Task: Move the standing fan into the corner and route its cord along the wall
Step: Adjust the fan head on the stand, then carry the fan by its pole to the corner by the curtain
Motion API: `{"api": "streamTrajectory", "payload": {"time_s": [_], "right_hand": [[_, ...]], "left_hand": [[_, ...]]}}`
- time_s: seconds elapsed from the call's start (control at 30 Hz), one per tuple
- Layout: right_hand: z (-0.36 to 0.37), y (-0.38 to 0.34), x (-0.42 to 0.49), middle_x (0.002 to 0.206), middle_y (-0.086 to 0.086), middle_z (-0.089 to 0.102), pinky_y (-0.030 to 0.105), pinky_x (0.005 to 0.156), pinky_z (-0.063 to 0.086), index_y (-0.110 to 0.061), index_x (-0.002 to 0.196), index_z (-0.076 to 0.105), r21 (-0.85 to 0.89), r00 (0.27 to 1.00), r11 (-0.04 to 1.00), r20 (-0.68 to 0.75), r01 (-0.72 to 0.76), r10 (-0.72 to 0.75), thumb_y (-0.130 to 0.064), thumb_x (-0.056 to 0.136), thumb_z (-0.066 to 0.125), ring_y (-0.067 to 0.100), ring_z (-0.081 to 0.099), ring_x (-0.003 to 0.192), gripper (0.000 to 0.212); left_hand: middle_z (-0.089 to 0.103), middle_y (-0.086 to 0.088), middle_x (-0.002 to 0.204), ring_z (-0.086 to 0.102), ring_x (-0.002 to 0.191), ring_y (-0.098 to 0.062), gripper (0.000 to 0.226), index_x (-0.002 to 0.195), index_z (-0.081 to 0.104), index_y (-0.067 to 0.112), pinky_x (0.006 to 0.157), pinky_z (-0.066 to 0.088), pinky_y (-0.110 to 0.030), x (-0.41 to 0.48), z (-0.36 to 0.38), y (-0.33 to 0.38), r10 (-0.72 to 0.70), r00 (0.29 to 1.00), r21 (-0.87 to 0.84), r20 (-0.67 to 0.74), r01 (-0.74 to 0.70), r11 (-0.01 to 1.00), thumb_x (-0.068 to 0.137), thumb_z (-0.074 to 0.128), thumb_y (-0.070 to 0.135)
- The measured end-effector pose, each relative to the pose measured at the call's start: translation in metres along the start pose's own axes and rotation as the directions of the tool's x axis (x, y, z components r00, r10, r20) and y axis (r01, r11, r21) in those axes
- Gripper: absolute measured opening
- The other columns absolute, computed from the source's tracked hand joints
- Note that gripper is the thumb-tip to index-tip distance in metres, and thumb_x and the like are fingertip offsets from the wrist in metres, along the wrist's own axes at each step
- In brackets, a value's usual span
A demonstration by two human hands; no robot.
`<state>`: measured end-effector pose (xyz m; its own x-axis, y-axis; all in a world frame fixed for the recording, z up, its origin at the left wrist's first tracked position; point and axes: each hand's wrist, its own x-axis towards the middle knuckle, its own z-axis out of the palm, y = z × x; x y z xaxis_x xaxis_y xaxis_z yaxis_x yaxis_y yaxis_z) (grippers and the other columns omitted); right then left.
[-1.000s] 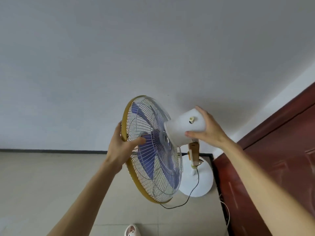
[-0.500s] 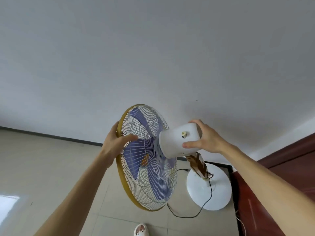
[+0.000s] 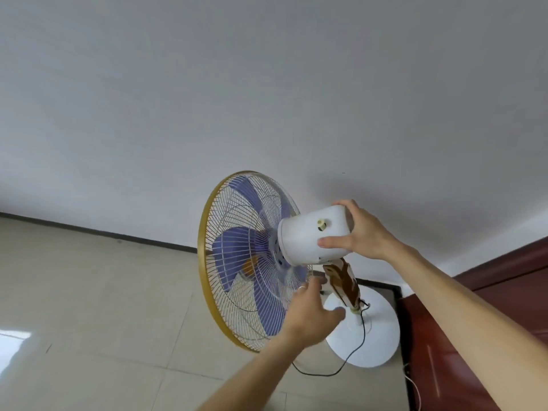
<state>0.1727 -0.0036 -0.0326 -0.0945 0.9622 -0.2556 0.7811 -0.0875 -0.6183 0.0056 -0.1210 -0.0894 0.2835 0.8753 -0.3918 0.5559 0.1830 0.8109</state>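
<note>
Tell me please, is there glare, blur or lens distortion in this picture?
Head view: a bright glare patch on the floor tiles at the left edge; the left hand is motion-blurred, the right hand on the motor housing is sharp; the wide-angle lens bends the baseboard line.

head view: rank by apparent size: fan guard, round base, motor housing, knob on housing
1. Fan guard, largest
2. Round base
3. Motor housing
4. Knob, smallest
The base sits farther from the camera, so apparent size only.
</note>
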Motion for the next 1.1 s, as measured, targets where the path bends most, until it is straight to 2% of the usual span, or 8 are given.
{"api": "streamTrajectory", "payload": {"time_s": [0.17,0.3,0.47,0.63,0.73,0.87,0.97,1.1], "right_hand": [[0.002,0.012,-0.005,0.12,-0.003,0.047,0.036,0.081,0.05,-0.046,0.132,0.03,-0.056,0.998,0.997,0.027,0.059,-0.058,-0.08,0.052,0.071,0.018,0.052,0.102,0.097],[-0.007,0.046,0.0,0.128,-0.014,0.051,0.03,0.08,0.051,-0.059,0.131,0.033,0.221,0.988,0.973,0.124,0.062,-0.091,-0.086,0.064,0.059,0.007,0.062,0.101,0.076],[-0.007,0.158,0.003,0.118,-0.01,0.064,0.035,0.085,0.053,-0.051,0.113,0.05,0.541,0.965,0.799,0.126,-0.263,0.232,-0.087,0.068,0.05,0.007,0.069,0.095,0.057],[0.076,0.283,0.019,0.128,0.01,0.058,0.042,0.086,0.05,-0.014,0.129,0.049,0.598,0.66,0.364,0.403,-0.714,0.634,-0.065,0.089,0.049,0.027,0.059,0.109,0.064],[0.139,0.313,0.031,0.146,0.014,0.043,0.048,0.098,0.044,-0.013,0.147,0.036,0.56,0.436,0.0,0.646,-0.828,0.626,-0.064,0.089,0.052,0.034,0.048,0.127,0.079],[0.21,0.323,0.06,0.152,0.021,0.03,0.053,0.098,0.043,-0.019,0.148,0.03,0.518,0.31,-0.267,0.773,-0.813,0.554,-0.061,0.087,0.057,0.04,0.049,0.124,0.079],[0.249,0.323,0.081,0.133,0.022,0.048,0.049,0.091,0.05,-0.013,0.118,0.047,0.568,0.36,-0.458,0.808,-0.684,0.466,-0.047,0.094,0.052,0.036,0.06,0.101,0.042],[0.282,0.319,0.099,0.044,0.007,0.052,0.023,0.053,0.049,-0.016,0.069,0.033,0.656,0.411,-0.475,0.746,-0.586,0.524,-0.018,0.1,0.038,0.018,0.057,0.039,0.032]], "left_hand": [[0.045,-0.009,0.148,0.046,0.132,-0.027,0.089,0.148,0.029,0.011,0.099,0.041,-0.031,0.061,0.05,-0.005,-0.375,0.922,-0.478,0.093,0.372,0.796,0.078,0.081,0.031],[0.068,0.003,0.113,0.061,0.107,-0.015,0.044,0.114,0.059,0.022,0.078,0.043,-0.025,0.097,0.073,-0.012,-0.378,0.925,-0.72,0.039,0.288,0.632,0.077,0.083,0.018],[0.076,0.015,0.092,0.065,0.086,0.003,0.029,0.096,0.069,0.025,0.078,0.045,-0.024,0.12,0.089,-0.015,-0.526,0.821,-0.813,-0.223,0.142,0.565,0.073,0.087,0.025],[0.077,0.018,0.085,0.071,0.088,-0.004,0.035,0.087,0.074,0.032,0.084,0.052,-0.029,0.141,0.087,-0.033,-0.577,0.71,-0.785,-0.404,0.055,0.618,0.058,0.093,0.04],[0.077,0.011,0.084,0.072,0.082,-0.007,0.052,0.083,0.077,0.039,0.077,0.054,-0.032,0.149,0.082,-0.05,-0.579,0.652,-0.775,-0.489,-0.019,0.632,0.038,0.092,0.061],[0.077,0.007,0.082,0.073,0.082,-0.012,0.037,0.075,0.075,0.039,0.081,0.057,-0.039,0.153,0.073,-0.082,-0.626,0.564,-0.777,-0.538,-0.044,0.628,0.046,0.092,0.054],[0.077,0.003,0.085,0.073,0.088,-0.02,0.035,0.078,0.073,0.034,0.082,0.058,-0.044,0.15,0.065,-0.104,-0.657,0.493,-0.778,-0.57,-0.068,0.624,0.051,0.091,0.047],[0.076,0.006,0.08,0.071,0.078,-0.013,0.04,0.08,0.072,0.03,0.069,0.056,-0.037,0.138,0.054,-0.138,-0.714,0.426,-0.81,-0.556,-0.086,0.58,0.046,0.09,0.041]]}}
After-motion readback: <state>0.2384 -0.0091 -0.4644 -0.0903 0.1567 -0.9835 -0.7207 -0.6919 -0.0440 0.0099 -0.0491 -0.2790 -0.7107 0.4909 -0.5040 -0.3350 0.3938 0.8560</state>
